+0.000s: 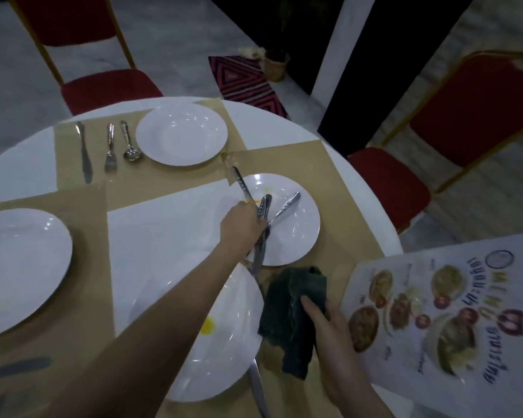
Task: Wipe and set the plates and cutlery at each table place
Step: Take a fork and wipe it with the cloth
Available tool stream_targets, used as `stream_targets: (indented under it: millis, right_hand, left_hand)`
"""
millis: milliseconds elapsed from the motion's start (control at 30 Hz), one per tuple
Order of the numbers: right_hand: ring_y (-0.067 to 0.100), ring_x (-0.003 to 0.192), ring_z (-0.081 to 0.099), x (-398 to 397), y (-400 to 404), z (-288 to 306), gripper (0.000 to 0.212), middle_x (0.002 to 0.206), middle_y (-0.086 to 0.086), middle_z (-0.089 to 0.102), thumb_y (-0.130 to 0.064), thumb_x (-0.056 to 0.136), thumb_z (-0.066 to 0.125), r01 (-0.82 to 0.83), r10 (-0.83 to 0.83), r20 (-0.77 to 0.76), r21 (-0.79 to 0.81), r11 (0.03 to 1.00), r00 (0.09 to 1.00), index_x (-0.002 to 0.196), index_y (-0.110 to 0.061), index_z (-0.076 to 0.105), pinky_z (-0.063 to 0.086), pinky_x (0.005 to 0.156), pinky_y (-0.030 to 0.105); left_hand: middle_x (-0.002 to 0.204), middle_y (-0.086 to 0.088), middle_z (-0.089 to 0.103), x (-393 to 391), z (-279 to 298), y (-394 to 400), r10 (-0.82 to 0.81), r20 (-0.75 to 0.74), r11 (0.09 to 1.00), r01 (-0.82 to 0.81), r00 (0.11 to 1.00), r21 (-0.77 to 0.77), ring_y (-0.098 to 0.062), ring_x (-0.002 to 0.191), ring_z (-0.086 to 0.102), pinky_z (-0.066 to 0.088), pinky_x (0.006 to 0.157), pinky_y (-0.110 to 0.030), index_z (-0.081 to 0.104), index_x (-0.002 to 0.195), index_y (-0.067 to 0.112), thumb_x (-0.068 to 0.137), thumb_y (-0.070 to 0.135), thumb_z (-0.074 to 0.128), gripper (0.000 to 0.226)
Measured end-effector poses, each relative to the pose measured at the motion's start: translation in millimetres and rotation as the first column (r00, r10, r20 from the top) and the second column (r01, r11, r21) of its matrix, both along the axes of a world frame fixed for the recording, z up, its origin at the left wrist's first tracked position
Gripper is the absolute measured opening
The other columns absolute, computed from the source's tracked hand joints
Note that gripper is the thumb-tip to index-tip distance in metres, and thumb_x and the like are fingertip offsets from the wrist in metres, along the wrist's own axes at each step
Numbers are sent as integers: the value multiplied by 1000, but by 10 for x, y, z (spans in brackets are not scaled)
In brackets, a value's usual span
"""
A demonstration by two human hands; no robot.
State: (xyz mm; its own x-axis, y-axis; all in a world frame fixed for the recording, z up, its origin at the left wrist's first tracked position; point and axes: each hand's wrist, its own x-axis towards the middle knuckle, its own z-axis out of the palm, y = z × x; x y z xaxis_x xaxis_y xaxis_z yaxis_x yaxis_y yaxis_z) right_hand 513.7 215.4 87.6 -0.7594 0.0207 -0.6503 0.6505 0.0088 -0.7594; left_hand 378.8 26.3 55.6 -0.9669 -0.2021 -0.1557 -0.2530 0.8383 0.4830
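Head camera first, nearest things: my right hand (329, 324) is closed on a dark cloth (293, 315), which hangs loose just beside the near plate (224, 357). That plate carries a yellow smear (207, 325), so I judge it not yet wiped. A piece of cutlery (258, 384) lies against its right edge, and a dangling corner of cloth could catch it and drag it off the placemat (284, 396).

Further out, my left hand (242, 224) is clenched around a bundle of cutlery (264, 212) over the second dirty plate (287, 233). The pieces splay in different directions, handles and tips crossing, so the grip looks uneven to me. One piece could slide out and clatter onto the plate, or fall where an orange smear (255, 202) sits near the knuckles and pick it up again. My forearm (163, 312) crosses directly over the near plate and could brush the yellow spot.

A printed menu (435, 312) lies at the right, well apart from the cloth.

Farthest, one place is already set: a clean plate (181, 134) with knife (83, 152), fork (110, 149) and spoon (129, 146) beside it. Another plate (18, 267) sits at the left.
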Motion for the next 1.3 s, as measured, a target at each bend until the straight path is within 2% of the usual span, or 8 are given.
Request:
stream_targets:
  millis: [167, 267, 367, 467, 667, 867, 1100, 1300]
  right_hand:
    - [19, 99, 66, 92, 44, -61, 27, 107, -4, 71, -34, 92, 63, 43, -47, 47, 89, 995, 998, 116, -23, 66, 53, 90, 37]
    - [18, 101, 63, 118, 45, -48, 29, 109, -3, 70, -33, 93, 61, 41, -47, 62, 87, 995, 997, 118, -21, 66, 52, 87, 34]
    - [16, 101, 62, 110, 28, 12, 29, 111, -4, 69, -32, 93, 60, 35, -38, 68, 43, 998, 997, 120, -22, 65, 51, 77, 27]
    - [18, 102, 64, 96, 31, 92, 28, 111, -3, 71, -31, 94, 60, 43, -42, 53, -24, 999, 998, 120, -22, 66, 52, 78, 27]
    - [18, 107, 62, 176, 21, 236, 32, 116, -4, 68, -36, 93, 59, 92, -92, 7, -126, 988, 996, 123, -25, 63, 51, 87, 33]
    - [20, 105, 66, 549, 76, 401, 22, 113, 2, 72, -31, 95, 59, 38, -38, 2, -261, 965, 999, 113, -20, 67, 54, 89, 37]
    - [24, 94, 71, 1003, 319, 604, 29, 104, 10, 75, -31, 98, 54, -79, 117, 69, -403, 912, 991, 112, -12, 70, 56, 81, 38]
    - [31, 91, 71, 1225, 436, 550, 31, 103, 17, 73, -30, 92, 63, -158, 200, 88, -348, 924, 976, 111, -7, 71, 56, 70, 35]
  left_hand:
    - [89, -21, 65, -178, -94, 19, 40, 50, 996, -44, 998, 76, -36, 87, 62, 46, 68, -36, 59, 80, -2, 87, 14, 58, 17]
    - [85, -24, 63, -184, -100, -27, 43, 56, 993, -48, 998, 103, -37, 88, 61, 41, 65, -35, 41, 58, 7, 87, 7, 54, 32]
    - [69, -21, 58, -146, -73, -128, 129, 80, 962, -145, 988, 233, -38, 80, 62, 47, 67, -38, 53, 58, 1, 86, 14, 61, 32]
    - [56, -8, 48, -30, 46, -252, 241, 53, 889, -242, 969, 388, -27, 65, 50, 38, 61, -29, 50, 58, 5, 85, 13, 62, 31]
    - [66, -13, 60, 785, 613, -256, 519, 47, 479, -336, 853, 811, -20, 48, 47, 41, 45, -30, 52, 91, 1, 92, 5, 51, 4]
    - [80, -22, 70, 2067, 1026, 427, 763, 61, 185, -308, 644, 933, -26, 65, 62, 55, 59, -30, 59, 93, -12, 90, 0, 52, 14]
    - [77, -14, 71, 2984, 1126, 1453, 834, 80, 149, -363, 546, 920, -19, 64, 62, 53, 64, -34, 56, 86, -3, 91, 6, 60, 11]
    - [61, -12, 62, 3412, 1022, 1873, 864, 90, 134, -399, 496, 907, -18, 57, 54, 45, 55, -31, 63, 80, 0, 91, 5, 60, 13]
